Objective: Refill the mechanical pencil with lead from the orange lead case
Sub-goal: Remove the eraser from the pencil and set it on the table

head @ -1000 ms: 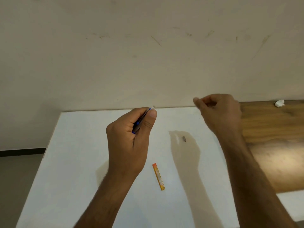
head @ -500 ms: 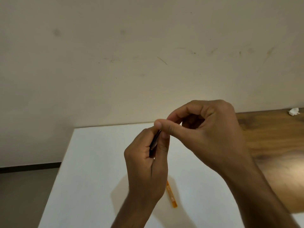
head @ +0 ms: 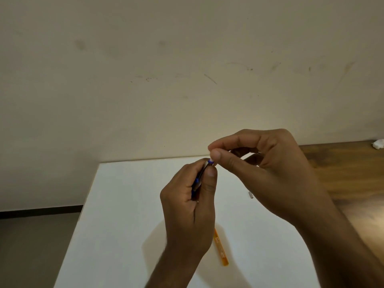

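The slim blue-and-dark plastic mechanical pencil stands nearly upright in my left hand, its long axis running from my palm up and slightly to the right, away from me toward the wall. Only a short stretch shows between my curled fingers; its top end, a blue ring with something pale on it, pokes out just above my left thumb. My left fingers are wrapped closed around the barrel, so the pencil is held firm above the white table.

My right hand is the nearer one to that open end: its thumb and forefinger are pinched narrow directly over the tip, touching or almost touching it. I cannot tell what sits in the pinch, whether a lead or the small pale cap piece; it is too fine to make out. My judgement is that I am working at the pencil's top end, and the coming move turns on keeping whatever I pinch in line with the pencil's axis, coming down from the upper right.

The flat orange plastic lead case lies on the table below and behind my left wrist, part hidden by it, its length running toward my lower right. It is well apart from both sets of fingertips. A small grey metal sleeve-like piece lies on the table just beside my right hand. Far right, on the brown wooden surface, sits 1 crumpled white scrap.
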